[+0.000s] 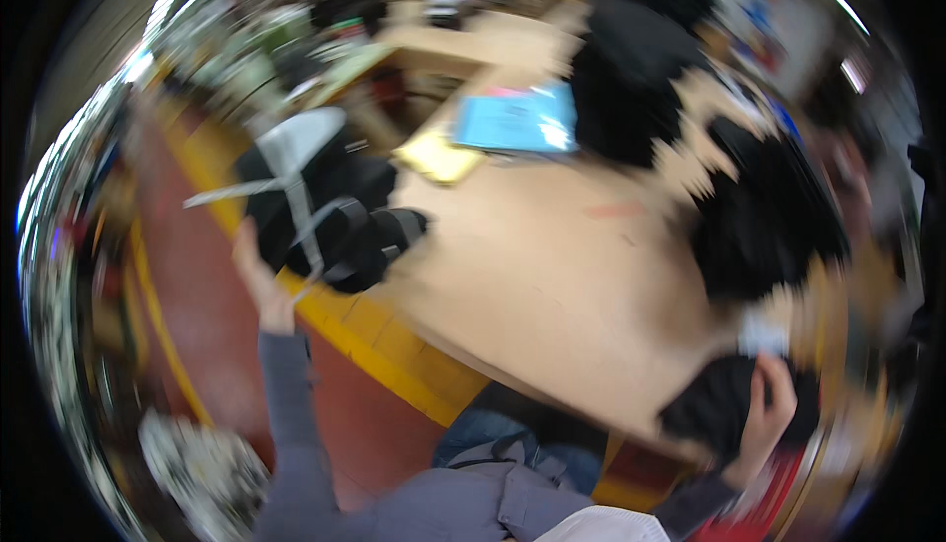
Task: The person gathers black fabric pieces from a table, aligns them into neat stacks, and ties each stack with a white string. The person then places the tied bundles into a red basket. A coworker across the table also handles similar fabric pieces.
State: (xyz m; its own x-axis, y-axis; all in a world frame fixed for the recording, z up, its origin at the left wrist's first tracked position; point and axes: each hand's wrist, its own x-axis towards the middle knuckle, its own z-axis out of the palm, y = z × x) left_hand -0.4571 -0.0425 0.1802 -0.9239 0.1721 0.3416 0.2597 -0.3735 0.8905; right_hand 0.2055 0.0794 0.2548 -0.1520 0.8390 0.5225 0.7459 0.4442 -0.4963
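At the table's left edge, my left hand (260, 281) grips a bundle of black pieces (355, 182) tied with white straps (298, 202). A white rounded patch (307, 138) shows on its upper end. My right hand (768, 416) is at the near right corner, its fingers bent together and blurred. Beside it lies a black cloth-like piece (708, 406). A small pale thing (763, 333) shows just beyond the fingertips; whether they hold it is unclear.
A light wooden table (532, 286) spans the middle. On it are blue packets (517, 120), a yellow pad (439, 156) and large black piles (636, 79) toward the right. An open wooden box (414, 64) stands at the far left. Yellow floor marking (394, 350) runs along the table.
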